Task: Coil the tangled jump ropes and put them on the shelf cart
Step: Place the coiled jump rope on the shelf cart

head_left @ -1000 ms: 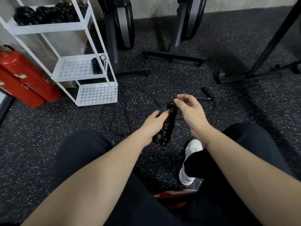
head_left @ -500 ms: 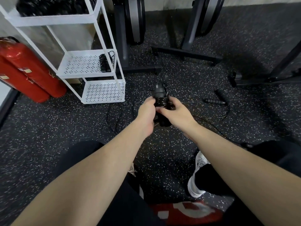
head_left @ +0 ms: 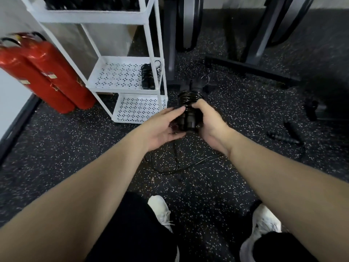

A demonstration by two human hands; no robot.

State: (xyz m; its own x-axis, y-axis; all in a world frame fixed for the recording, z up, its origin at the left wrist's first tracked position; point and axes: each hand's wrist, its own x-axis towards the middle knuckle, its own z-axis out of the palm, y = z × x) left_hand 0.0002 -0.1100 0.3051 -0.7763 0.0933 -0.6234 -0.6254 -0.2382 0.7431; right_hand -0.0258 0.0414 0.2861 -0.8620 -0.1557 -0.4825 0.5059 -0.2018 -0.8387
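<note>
On the floor: a loose rope [head_left: 175, 163] trailed below your hands.
Shelf cart [head_left: 132, 72]: stood ahead-left, one coiled rope [head_left: 148, 76] on its middle shelf.
Left hand [head_left: 160, 127]: your fingers grasped the coiled jump rope [head_left: 188, 110].
Right hand [head_left: 211, 123]: gripped its other side.

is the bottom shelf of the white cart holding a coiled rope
No, the bottom shelf shows only its bare perforated surface, while the one coiled rope on the cart lies on the middle shelf.
</note>
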